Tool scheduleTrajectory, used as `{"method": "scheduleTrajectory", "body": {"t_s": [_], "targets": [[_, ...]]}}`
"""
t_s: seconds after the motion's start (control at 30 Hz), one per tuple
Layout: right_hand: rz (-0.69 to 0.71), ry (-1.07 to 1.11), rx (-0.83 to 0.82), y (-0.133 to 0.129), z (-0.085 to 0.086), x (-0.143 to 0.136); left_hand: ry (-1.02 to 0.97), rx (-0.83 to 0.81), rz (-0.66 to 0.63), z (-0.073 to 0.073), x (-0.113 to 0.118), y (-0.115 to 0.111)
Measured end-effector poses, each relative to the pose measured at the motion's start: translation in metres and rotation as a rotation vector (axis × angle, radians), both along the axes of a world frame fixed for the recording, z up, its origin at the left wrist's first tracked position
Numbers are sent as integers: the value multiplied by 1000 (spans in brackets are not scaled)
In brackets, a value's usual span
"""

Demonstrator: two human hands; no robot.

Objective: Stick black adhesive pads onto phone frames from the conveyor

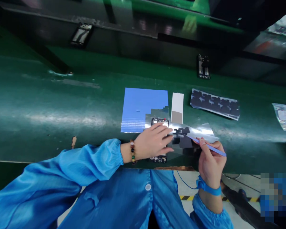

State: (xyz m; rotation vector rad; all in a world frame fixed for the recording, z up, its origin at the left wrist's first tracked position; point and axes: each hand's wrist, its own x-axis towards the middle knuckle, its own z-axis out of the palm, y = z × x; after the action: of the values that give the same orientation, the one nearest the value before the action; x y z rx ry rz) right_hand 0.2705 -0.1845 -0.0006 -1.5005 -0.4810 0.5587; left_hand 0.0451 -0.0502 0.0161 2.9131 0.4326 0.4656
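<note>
My left hand lies over an opened phone body, fingers stretched out, hiding its middle. Only the top and bottom ends of the phone show. Between the thumb and fingers of my right hand is a pair of purple tweezers, tips pointing left. Those tips meet a clear film carrying black cut-out stickers, just right of my left fingers. Whether the tips grip a sticker is too small to tell.
A blue sheet and a white-and-grey strip lie behind the phone. Black sticker sheets rest further right, with a plastic bag beyond. Two more phone bodies, one at back left and one at back right, sit along the conveyor side.
</note>
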Motion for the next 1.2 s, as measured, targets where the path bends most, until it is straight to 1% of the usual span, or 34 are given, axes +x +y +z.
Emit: {"method": "scheduleTrajectory", "body": {"t_s": [0.1,0.2,0.27,0.33,0.43,0.53,0.8,1.2], "targets": [[47,-7,-32,8,1,-14,-46,-162,119,-2,-17,25],[104,-4,-18,19,2,-37,-61,-299,138,-6,-29,44],[104,-29,14,27,2,-53,-83,-351,132,-9,-33,48],[77,-78,32,32,1,-66,-105,-376,137,-12,-33,47],[53,-143,18,36,0,-79,-130,-390,143,-15,-32,43],[46,-169,-1,37,-2,-83,-130,-383,144,-16,-33,42],[61,-179,-16,37,-2,-84,-131,-331,143,-17,-34,43],[57,-160,-18,36,-1,-84,-123,-329,146,-16,-35,42]]}}
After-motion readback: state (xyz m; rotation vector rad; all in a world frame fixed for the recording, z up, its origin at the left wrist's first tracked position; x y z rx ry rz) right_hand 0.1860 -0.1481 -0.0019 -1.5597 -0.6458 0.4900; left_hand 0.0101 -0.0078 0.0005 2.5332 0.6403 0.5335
